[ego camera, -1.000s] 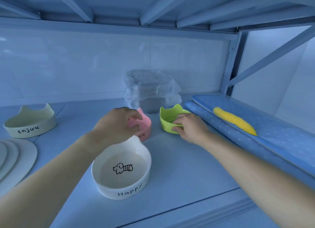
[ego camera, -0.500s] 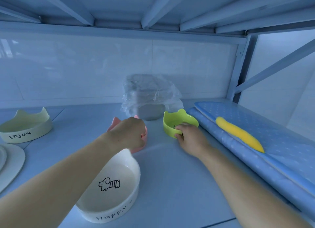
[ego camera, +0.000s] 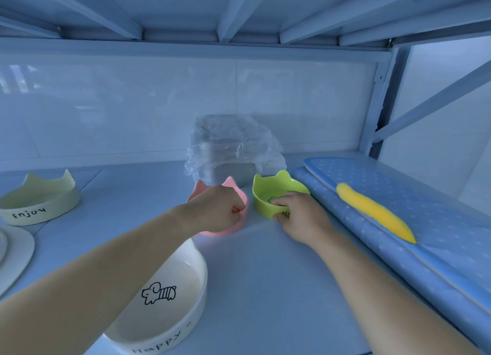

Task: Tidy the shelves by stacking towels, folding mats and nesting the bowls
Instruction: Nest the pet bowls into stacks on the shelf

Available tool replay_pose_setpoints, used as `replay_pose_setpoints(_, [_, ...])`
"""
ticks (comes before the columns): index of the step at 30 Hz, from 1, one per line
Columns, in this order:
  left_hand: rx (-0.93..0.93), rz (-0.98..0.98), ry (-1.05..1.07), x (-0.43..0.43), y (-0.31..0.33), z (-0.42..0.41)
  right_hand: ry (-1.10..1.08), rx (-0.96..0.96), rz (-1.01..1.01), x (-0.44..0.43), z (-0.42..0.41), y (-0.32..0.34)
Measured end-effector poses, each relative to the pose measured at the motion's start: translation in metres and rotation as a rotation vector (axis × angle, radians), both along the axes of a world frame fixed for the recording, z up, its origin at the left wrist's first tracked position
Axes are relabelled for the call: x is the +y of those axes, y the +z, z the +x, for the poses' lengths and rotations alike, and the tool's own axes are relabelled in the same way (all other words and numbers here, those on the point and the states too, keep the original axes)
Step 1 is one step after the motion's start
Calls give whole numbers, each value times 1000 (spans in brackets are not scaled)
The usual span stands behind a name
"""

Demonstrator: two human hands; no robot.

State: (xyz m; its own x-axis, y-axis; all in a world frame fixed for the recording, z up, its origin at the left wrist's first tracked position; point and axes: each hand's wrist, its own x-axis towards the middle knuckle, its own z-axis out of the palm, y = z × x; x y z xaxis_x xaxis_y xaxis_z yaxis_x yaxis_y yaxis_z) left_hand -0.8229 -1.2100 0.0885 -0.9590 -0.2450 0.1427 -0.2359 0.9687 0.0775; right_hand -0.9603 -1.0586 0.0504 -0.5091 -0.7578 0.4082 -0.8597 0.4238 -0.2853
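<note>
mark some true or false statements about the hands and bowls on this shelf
1. The left hand grips the rim of the pink bowl. True.
2. The right hand holds nothing. False: it pinches the near rim of the green bowl, with its thumb on the outside.
3. The green bowl is nested inside the pink bowl. False: they are side by side, with a gap between them.
4. Neither hand touches the cream "Enjoy" bowl at the far left. True.
5. A yellow object lies on the blue mat. True.
</note>
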Motion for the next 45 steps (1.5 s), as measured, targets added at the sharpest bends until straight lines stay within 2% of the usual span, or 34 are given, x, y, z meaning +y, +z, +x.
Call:
replay_pose_setpoints(7, [68, 31, -27, 12, -3, -18, -32, -14, -25, 5, -7, -2])
replay_pose_setpoints(11, [0, 124, -21, 10, 0, -21, -19, -36, -67, 8, -12, -3])
replay_pose_setpoints(20, [76, 134, 4, 8, -8, -19, 67, -52, -108, 8, -17, -6])
replay_pose_setpoints(25, [26, 176, 71, 8, 0, -6, 71, -67, -175, 8, -10, -4])
replay_pose_setpoints(29, [196, 178, 60, 0, 16, 28, 183, -22, -296, 2, 14, 7])
replay_pose_setpoints(32, [263, 219, 79, -9, 17, 69, 319, -57, -353, -3, 50, 15])
replay_pose_setpoints(37, [305, 265, 196, -20, 10, 140, 541, -187, -206, -19, 113, 25])
replay_pose_setpoints(41, [319, 260, 257, -25, 9, 185, 593, -338, -182, -36, 157, 40])
replay_pose_setpoints(45, [307, 247, 293, -30, 6, 222, 581, -286, -31, -51, 193, 46])
